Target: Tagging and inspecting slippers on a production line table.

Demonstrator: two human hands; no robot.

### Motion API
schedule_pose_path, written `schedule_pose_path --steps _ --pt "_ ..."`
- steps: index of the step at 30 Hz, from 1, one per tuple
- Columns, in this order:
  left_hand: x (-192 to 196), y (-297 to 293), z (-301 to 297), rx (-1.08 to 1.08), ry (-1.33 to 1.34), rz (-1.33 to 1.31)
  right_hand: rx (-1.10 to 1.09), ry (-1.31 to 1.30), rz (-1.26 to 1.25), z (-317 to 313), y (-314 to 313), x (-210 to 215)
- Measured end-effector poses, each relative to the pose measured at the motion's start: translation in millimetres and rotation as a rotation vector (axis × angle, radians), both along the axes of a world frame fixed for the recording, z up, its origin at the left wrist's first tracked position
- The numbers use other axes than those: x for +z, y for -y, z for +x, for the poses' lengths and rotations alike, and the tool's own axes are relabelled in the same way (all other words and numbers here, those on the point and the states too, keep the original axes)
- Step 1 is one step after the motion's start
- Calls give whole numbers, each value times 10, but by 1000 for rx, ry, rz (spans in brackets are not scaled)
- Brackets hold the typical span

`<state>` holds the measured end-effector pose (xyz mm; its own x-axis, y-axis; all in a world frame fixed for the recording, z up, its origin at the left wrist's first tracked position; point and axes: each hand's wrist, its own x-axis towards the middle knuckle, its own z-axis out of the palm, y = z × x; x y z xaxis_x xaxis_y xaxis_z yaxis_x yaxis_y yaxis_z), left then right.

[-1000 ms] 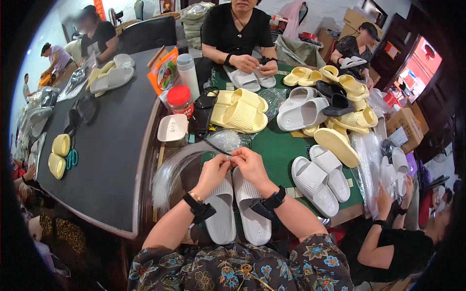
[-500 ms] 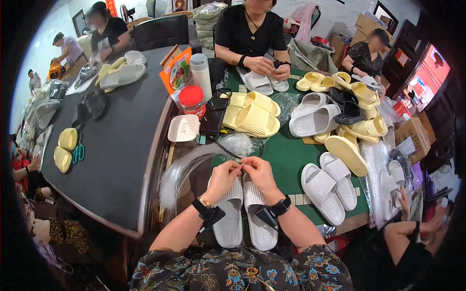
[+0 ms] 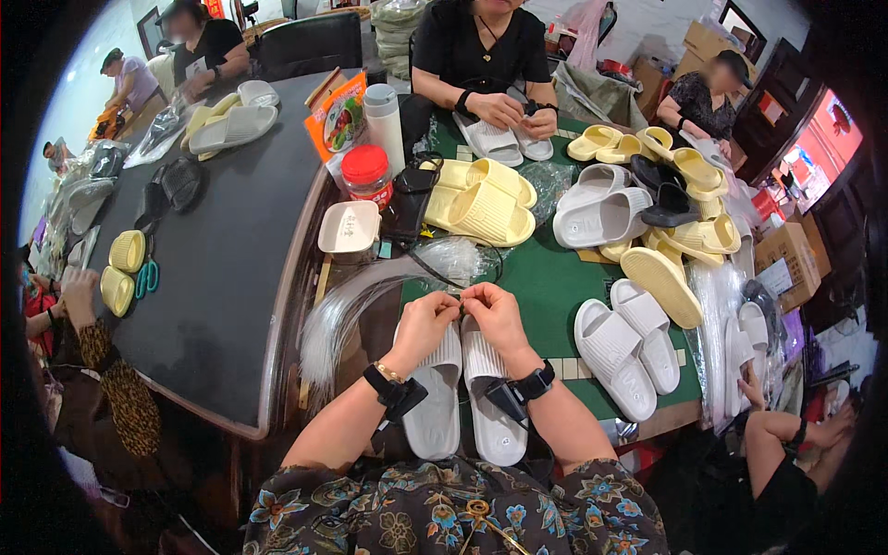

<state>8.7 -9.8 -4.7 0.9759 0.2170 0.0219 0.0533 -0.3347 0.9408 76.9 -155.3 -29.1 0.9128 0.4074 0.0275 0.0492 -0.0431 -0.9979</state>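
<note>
Working: both hands meet over the toe ends of a pair of white slides [image 3: 462, 393] lying side by side on the green mat [image 3: 555, 287], right before the person.
Left hand [image 3: 421, 328]: fingers curled tight, tips pressed together at the 1 o'clock corner of the hand, pinching something too small to tell; knuckles rest on the left slide's ribbed strap.
Right hand [image 3: 495, 314]: fingers bunched likewise, thumb and forefinger closed at its 10 o'clock corner, tip to tip with the left hand's pinch; palm lies on the right slide's strap.
Wrists: a black band on each.
Slides: soles up the frame, heels toward the person's flowered blouse [image 3: 453, 509], the two touching along their inner edges.
Clear bags [image 3: 370, 296]: a sheaf fanned at 10 o'clock of the hands, running down over the dark table edge.
Yellow slides [image 3: 486, 199]: a pair at 12 o'clock, well apart from the hands.
Second white pair [image 3: 629, 342]: at 3 o'clock, near.
Red-lidded jar [image 3: 367, 174]: at 11 o'clock, beside a white tray [image 3: 349, 227].
Opposite person: hands on a white pair at 12 o'clock, far side.
</note>
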Motion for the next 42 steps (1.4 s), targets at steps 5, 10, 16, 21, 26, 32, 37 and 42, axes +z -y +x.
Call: schedule_pose_path --steps 5,10,16,21,26,32,37,42 --pt "6 4 -34 24 -7 18 16 -2 -34 -29 -7 32" --pt "-37 13 -12 20 20 12 33 17 -50 -9 -4 -9" --pt "-15 -12 -13 36 6 45 42 85 -54 -27 -88 8" --pt "79 28 -39 25 71 23 -38 132 -154 -25 -4 125" --pt "-97 12 -53 62 53 89 -6 -21 -31 -84 -34 166" --pt "-73 73 -64 72 127 82 33 63 -123 10 60 35" --pt "-152 73 -46 95 150 92 55 64 -73 0 28 43" --pt "-153 61 -36 92 159 84 86 4 -76 -10 13 100"
